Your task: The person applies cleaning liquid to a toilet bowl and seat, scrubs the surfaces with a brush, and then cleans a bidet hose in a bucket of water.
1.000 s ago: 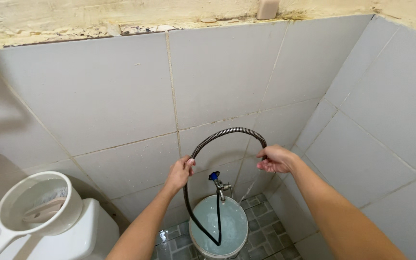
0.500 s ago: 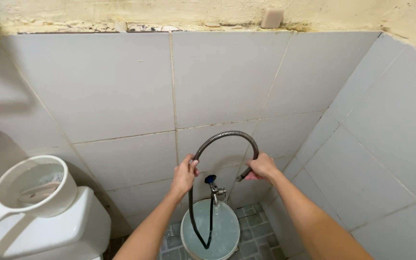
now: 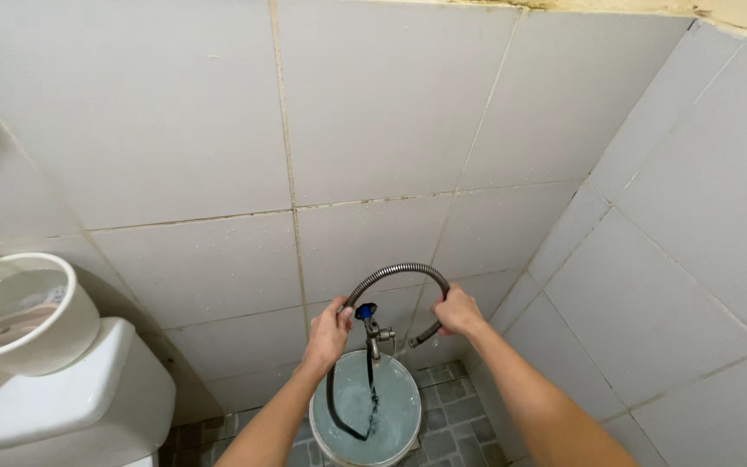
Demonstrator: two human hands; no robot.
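A flexible metal hose [image 3: 395, 273] arches between my two hands in front of the tiled wall. My left hand [image 3: 330, 330] grips its left side, from where it loops down as a dark tube into a water-filled bucket [image 3: 365, 406]. My right hand [image 3: 457, 313] grips the hose near its free end, which points down and left. A metal tap with a blue handle [image 3: 367, 318] sticks out of the wall between my hands, above the bucket.
A white toilet tank [image 3: 62, 402] stands at lower left, with a white plastic dipper [image 3: 19, 311] resting on its lid. Grey tiled walls meet in a corner at right. Small wet floor tiles [image 3: 443, 406] surround the bucket.
Both hands have lowered the hose toward the tap, so the arch is now smaller. The view has tilted down, hiding the top ledge of the wall.
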